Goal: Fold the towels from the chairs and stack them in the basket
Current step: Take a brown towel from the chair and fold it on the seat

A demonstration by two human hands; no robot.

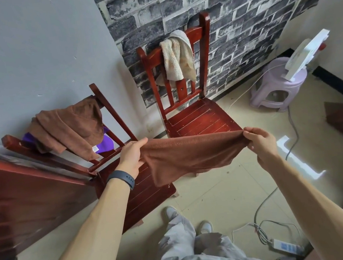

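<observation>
At the bottom of the frame stood the person's legs in pale grey trousers (193, 253), with light shoes (172, 212) on the tiled floor. A white power strip (286, 246) lay at the lower right among loose cables.

Both bare arms reached up toward the middle of the frame. The left hand (132, 157), with a dark wristband (121, 178) below it, pinched one top corner of a brown towel (190, 155), thumb on top and fingers curled beneath. The right hand (260, 143) pinched the other top corner between bent fingers and thumb. The towel was stretched between the hands at the centre of the frame, its top edge taut and the rest sagging below, clear of the floor.

Under the left hand was the seat of a red wooden chair (148, 194), just beside a red-brown table (24, 200) at the left edge. A second brown towel (70, 128) was draped over that chair's back at mid left, with a purple cloth (106, 144) showing beneath it.

Behind the held towel stood another red chair (199, 120), a cream towel (177, 56) hanging over its back in the upper centre. At the right sat a lilac plastic stool (277, 92) bearing a white fan (305, 54). Grey brick-patterned wallpaper (228, 16) covered the wall behind.
</observation>
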